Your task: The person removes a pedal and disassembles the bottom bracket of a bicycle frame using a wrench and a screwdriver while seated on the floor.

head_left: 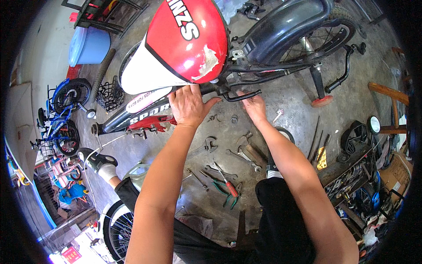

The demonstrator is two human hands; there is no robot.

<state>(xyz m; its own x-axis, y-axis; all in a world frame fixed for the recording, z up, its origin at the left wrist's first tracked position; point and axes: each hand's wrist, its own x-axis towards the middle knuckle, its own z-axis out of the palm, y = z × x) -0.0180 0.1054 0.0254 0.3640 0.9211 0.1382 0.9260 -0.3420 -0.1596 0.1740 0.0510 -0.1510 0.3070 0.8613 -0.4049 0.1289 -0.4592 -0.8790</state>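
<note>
A child's bicycle with a red-and-white saddle (189, 48) fills the upper middle. My left hand (189, 108) lies across its dark frame tube (116, 122) just below the saddle, fingers over the tube and thumb sticking out to the right. The saddle's edge partly hides those fingertips. To the right, my right hand (253, 108) has its fingertips at a bent black crank arm (241, 97), partly behind it. A red chain guard (151, 124) lies along the near side of the tube. The rear wheel sits under a black mudguard (281, 33).
Between my legs, the concrete floor holds an adjustable wrench (207, 145), a hammer (243, 141), pliers (231, 199) and a red-handled screwdriver (231, 188). A blue bucket (90, 45) and small blue bicycle (61, 119) stand left. Cluttered parts (351, 176) and a wooden stool (387, 94) are right.
</note>
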